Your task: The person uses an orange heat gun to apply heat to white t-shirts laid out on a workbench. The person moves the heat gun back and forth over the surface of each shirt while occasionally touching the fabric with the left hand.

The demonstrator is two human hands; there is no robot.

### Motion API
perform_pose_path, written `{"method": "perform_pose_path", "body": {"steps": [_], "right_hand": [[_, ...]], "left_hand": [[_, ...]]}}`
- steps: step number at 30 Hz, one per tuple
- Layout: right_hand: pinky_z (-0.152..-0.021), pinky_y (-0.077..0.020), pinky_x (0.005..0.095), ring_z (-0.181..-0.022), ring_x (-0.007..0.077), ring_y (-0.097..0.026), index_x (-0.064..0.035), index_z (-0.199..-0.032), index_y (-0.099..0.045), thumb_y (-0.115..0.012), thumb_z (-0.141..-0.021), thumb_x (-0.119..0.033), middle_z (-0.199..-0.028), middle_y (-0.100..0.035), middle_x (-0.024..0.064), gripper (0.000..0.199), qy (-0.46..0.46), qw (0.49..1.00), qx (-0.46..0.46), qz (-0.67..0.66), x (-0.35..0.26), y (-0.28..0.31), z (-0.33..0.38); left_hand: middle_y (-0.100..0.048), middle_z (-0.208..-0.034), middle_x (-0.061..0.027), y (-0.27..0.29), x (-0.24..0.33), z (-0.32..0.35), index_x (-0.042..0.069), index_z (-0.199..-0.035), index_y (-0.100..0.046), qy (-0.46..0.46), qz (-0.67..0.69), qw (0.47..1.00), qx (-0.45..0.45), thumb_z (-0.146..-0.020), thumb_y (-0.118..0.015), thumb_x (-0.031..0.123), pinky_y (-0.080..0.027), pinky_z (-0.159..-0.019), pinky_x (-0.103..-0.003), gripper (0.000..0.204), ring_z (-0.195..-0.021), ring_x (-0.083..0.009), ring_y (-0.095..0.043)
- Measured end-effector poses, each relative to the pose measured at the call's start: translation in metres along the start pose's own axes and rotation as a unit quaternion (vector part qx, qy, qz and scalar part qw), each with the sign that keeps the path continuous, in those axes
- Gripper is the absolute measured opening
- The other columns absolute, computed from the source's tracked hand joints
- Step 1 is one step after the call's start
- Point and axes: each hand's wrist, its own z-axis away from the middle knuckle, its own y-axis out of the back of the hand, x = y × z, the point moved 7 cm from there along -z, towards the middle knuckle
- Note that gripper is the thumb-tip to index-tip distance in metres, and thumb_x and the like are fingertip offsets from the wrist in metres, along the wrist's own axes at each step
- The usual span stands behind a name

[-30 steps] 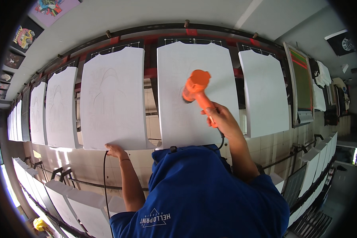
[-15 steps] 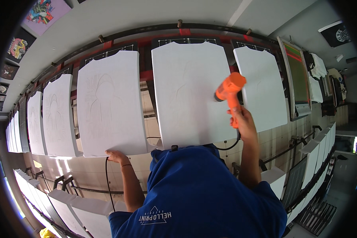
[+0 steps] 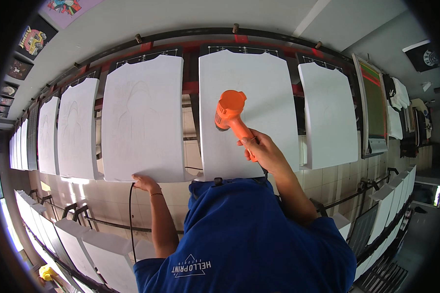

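Heat gun [image 3: 230, 113] has swung back left since 0.5 s ago, from the right edge of the centre shirt [image 3: 247, 112] to about its middle; the view also sits lower and closer. Right hand [image 3: 260, 148] grips the orange gun by its handle, fingers wrapped tight round it, nozzle end pointing at the shirt face, w/ the hand over the shirt's lower right part. Whether the nozzle touches the fabric can't be told. Left hand [image 3: 144, 182] rests at the bottom edge of the next shirt [image 3: 143, 119], just left of the centre shirt; fingers curl onto the hem, but pinching vs. just pressing can't be told. Black cord [image 3: 130, 219] hangs down below that hand. More white shirts on boards run left of the centre shirt in a curved row, and one more shirt [image 3: 328, 115] hangs right of it. Framed screen [image 3: 374, 107] stands further right. Blue top [image 3: 249, 239] of the person fills the space under the centre shirt.
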Motion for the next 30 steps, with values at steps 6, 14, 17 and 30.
{"method": "perform_pose_path", "body": {"steps": [6,14,17,30], "right_hand": [[-0.054,-0.042,0.0228,-0.064,0.0077,-0.051,0.0057,-0.123,-0.05,-0.057,-0.095,-0.032,-0.097,-0.061,0.008,0.048,-0.007,0.998,0.056,-0.026,0.005,0.053,0.024],[-0.059,-0.046,0.0244,-0.065,0.0083,-0.052,0.0029,-0.121,-0.055,-0.056,-0.095,-0.035,-0.096,-0.063,0.0073,0.046,0.001,0.976,0.22,-0.002,0.021,0.159,0.081],[-0.058,-0.0457,0.0244,-0.065,0.0084,-0.052,0.0036,-0.121,-0.054,-0.056,-0.095,-0.035,-0.096,-0.063,0.0073,0.046,0.0,0.973,0.23,0.004,0.024,0.173,0.084],[-0.059,-0.0446,0.0252,-0.065,0.0096,-0.052,0.0061,-0.127,-0.05,-0.054,-0.096,-0.032,-0.097,-0.06,0.0092,0.049,-0.002,0.996,-0.083,0.017,-0.003,0.037,0.007]], "left_hand": [[-0.051,-0.119,-0.0264,0.015,-0.041,-0.056,-0.01,-0.12,-0.032,-0.074,-0.031,0.997,0.022,-0.097,-0.046,0.046,-0.052,-0.082,-0.043,0.062,-0.1,-0.0334,-0.059],[-0.044,-0.141,-0.0108,-0.001,-0.021,0.011,0.0,-0.141,-0.033,0.134,0.064,0.988,0.033,-0.094,-0.049,0.028,-0.05,-0.088,-0.042,0.057,-0.124,-0.0266,-0.049],[-0.046,-0.136,-0.0157,0.002,-0.022,0.035,-0.001,-0.138,-0.033,0.126,0.055,0.989,0.054,-0.094,-0.048,0.035,-0.051,-0.087,-0.043,0.059,-0.119,-0.0299,-0.052],[-0.055,-0.116,-0.0323,-0.006,-0.013,0.067,-0.006,-0.126,-0.035,0.047,-0.037,0.994,0.092,-0.094,-0.043,0.054,-0.051,-0.085,-0.048,0.068,-0.101,-0.0433,-0.06]]}}
